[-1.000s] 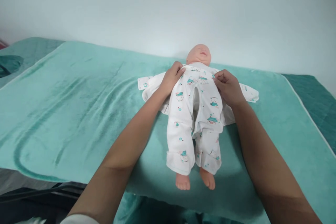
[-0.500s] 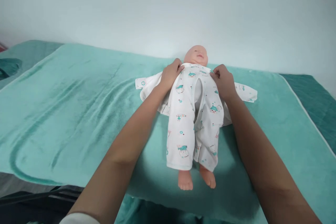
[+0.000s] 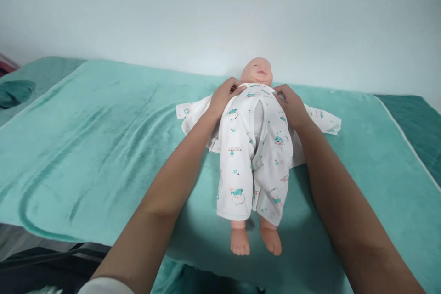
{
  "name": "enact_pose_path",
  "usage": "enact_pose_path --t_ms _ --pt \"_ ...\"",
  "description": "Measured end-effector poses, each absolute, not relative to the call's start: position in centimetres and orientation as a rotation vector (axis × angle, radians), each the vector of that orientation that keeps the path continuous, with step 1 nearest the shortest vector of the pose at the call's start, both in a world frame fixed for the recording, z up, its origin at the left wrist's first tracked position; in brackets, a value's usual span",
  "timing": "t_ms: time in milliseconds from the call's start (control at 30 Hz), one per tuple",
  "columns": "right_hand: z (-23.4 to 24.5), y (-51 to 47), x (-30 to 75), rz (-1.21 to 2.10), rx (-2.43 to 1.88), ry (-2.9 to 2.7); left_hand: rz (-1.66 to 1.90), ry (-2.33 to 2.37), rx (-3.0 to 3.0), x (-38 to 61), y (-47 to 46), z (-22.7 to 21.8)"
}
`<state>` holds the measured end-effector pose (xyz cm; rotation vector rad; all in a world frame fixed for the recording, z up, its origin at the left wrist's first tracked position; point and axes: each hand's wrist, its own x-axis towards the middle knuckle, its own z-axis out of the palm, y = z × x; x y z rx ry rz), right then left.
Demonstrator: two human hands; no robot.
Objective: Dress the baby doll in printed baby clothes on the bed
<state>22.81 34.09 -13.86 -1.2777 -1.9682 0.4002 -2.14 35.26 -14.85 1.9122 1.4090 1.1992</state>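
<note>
A baby doll (image 3: pixel 257 71) lies on its back on a teal blanket, head toward the wall and bare feet (image 3: pixel 240 240) toward me. White printed baby pants (image 3: pixel 236 147) with an open crotch cover its front from chest to ankles. Below them a matching baby shirt (image 3: pixel 322 120) is partly hidden, its sleeves spread to both sides. My left hand (image 3: pixel 225 94) grips the pants' top edge at the left, thumb and fingers bent on the cloth. At the opposite upper corner, my right hand (image 3: pixel 291 103) is closed on the waistband, its fingertips partly hidden.
The teal blanket (image 3: pixel 103 147) has several wrinkles on the left and hangs over the front edge. Darker green cloth (image 3: pixel 409 119) shows at the right end and more at the far left. A pale wall (image 3: pixel 220 14) rises directly behind the doll's head.
The pants have shifted slightly up the doll, so more of its feet and ankles shows. Both hands remain at the top edge, with the left fingers a little farther over the cloth.
</note>
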Motion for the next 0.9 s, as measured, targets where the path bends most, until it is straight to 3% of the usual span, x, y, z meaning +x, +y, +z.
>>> enact_pose_path --t_ms 367,700,900 --pt "-12.8 35.5 21.8 0.288 -1.558 -1.917 1.223 1.617 1.862 -2.0 36.7 -15.1" --pt "-14.0 33.4 22.3 0.380 -1.197 -1.931 1.201 1.457 1.896 -1.8 35.0 -15.1" --pt "-14.0 32.4 23.0 0.345 -1.247 -2.027 1.189 1.597 1.974 -1.7 32.9 -15.2"
